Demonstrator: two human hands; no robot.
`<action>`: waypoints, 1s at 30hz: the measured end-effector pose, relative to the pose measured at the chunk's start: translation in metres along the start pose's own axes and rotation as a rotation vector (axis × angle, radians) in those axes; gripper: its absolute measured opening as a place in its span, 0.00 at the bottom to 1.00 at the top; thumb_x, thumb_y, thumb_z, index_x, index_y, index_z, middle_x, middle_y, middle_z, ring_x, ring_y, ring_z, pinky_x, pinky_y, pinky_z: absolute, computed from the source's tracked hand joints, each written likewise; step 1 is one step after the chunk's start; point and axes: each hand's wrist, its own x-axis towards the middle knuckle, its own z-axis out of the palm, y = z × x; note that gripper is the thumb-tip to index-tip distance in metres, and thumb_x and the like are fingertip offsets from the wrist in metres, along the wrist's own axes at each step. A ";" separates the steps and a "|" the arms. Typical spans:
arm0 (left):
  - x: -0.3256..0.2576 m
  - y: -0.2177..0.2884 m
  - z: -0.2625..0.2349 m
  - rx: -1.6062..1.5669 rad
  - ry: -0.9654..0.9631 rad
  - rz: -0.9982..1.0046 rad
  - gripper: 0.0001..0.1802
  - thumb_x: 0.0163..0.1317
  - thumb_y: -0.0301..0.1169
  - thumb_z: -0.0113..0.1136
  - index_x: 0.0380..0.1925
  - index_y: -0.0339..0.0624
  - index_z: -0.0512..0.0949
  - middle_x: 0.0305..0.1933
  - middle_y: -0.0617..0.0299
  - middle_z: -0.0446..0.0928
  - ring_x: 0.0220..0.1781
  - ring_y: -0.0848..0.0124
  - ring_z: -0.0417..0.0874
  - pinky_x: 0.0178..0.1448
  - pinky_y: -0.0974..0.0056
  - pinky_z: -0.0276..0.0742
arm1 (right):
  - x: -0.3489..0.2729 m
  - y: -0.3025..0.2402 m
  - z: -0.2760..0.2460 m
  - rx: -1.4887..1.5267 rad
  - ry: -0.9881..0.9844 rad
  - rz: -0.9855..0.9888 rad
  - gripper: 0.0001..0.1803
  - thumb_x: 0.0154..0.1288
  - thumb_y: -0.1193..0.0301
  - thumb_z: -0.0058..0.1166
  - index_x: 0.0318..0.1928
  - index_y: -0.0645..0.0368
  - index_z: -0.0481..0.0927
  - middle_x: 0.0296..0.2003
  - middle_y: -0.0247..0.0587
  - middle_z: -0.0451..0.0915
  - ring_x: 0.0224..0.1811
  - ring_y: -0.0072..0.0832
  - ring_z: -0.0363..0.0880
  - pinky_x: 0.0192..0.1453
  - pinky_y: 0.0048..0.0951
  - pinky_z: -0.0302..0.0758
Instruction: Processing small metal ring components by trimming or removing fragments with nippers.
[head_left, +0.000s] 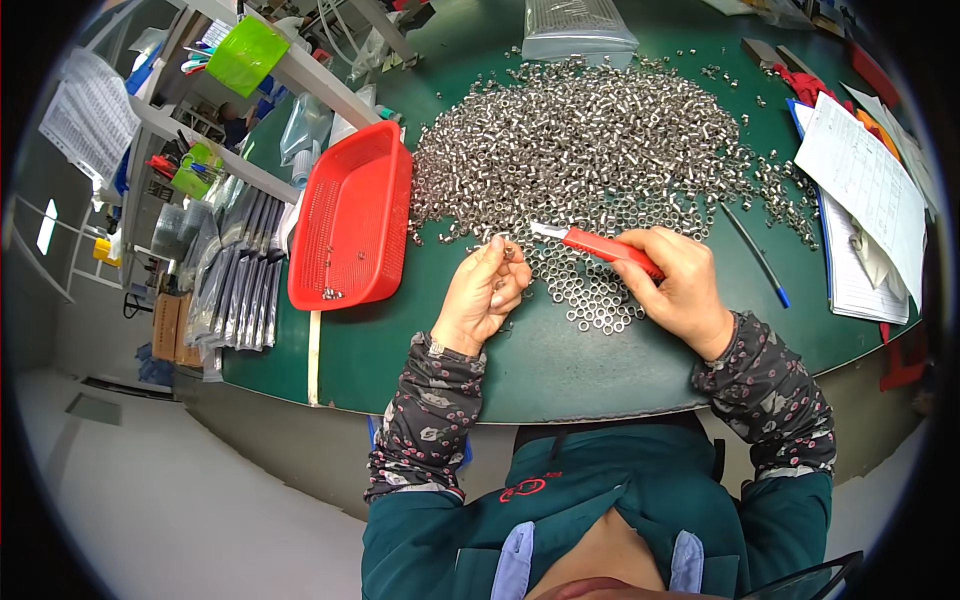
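My right hand [682, 288] is closed around the handle of a red knife [602, 249], its short pale blade pointing left toward my other hand. The thumb and fingertips of my left hand [480, 296] are pinched together on a small metal ring [508, 253], mostly covered by the fingers. Beyond both hands spreads a big heap of small shiny metal rings [580, 140]. A single layer of loose rings [598, 296] lies flat between my hands on the green table [560, 375]. Left of my left hand is a red plastic basket [352, 160] with a few rings inside.
A blue-capped pen [757, 257] lies right of the heap. Papers on a clipboard [865, 190] are at the far right. Plastic bags [578, 30] sit behind the heap. Wrapped packages [240, 270] are stacked left of the basket, below a shelf frame with a green holder [247, 55].
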 end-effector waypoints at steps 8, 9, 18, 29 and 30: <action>-0.002 0.007 0.004 0.035 -0.055 0.099 0.09 0.66 0.32 0.48 0.36 0.38 0.72 0.27 0.60 0.71 0.19 0.81 0.63 0.17 0.78 0.55 | 0.002 0.005 -0.001 -0.004 0.038 -0.017 0.09 0.53 0.71 0.62 0.34 0.61 0.79 0.23 0.41 0.77 0.22 0.35 0.76 0.26 0.32 0.71; -0.003 0.006 0.010 0.033 -0.054 0.096 0.09 0.66 0.32 0.48 0.36 0.38 0.72 0.27 0.60 0.71 0.19 0.81 0.63 0.17 0.78 0.55 | 0.002 0.007 -0.001 -0.009 0.041 -0.014 0.09 0.53 0.71 0.62 0.34 0.61 0.79 0.23 0.41 0.77 0.22 0.35 0.76 0.26 0.32 0.71; -0.004 -0.006 0.021 1.497 0.361 0.320 0.10 0.46 0.29 0.66 0.28 0.37 0.77 0.18 0.63 0.68 0.19 0.75 0.66 0.26 0.67 0.65 | 0.002 0.006 -0.001 -0.012 0.037 -0.017 0.09 0.52 0.72 0.62 0.34 0.60 0.79 0.23 0.40 0.77 0.22 0.35 0.76 0.27 0.31 0.71; -0.007 0.013 0.005 0.228 0.066 0.115 0.05 0.57 0.22 0.52 0.34 0.41 0.70 0.25 0.68 0.68 0.18 0.85 0.59 0.18 0.79 0.53 | 0.000 0.004 -0.001 -0.019 -0.005 -0.018 0.09 0.52 0.72 0.62 0.34 0.60 0.79 0.22 0.41 0.76 0.22 0.35 0.76 0.26 0.32 0.71; -0.007 0.013 0.001 0.231 0.067 0.126 0.05 0.57 0.22 0.52 0.34 0.41 0.70 0.25 0.68 0.68 0.18 0.85 0.59 0.18 0.79 0.53 | -0.001 0.004 0.000 -0.012 -0.008 -0.027 0.09 0.52 0.72 0.62 0.34 0.60 0.79 0.22 0.41 0.76 0.22 0.35 0.76 0.26 0.32 0.71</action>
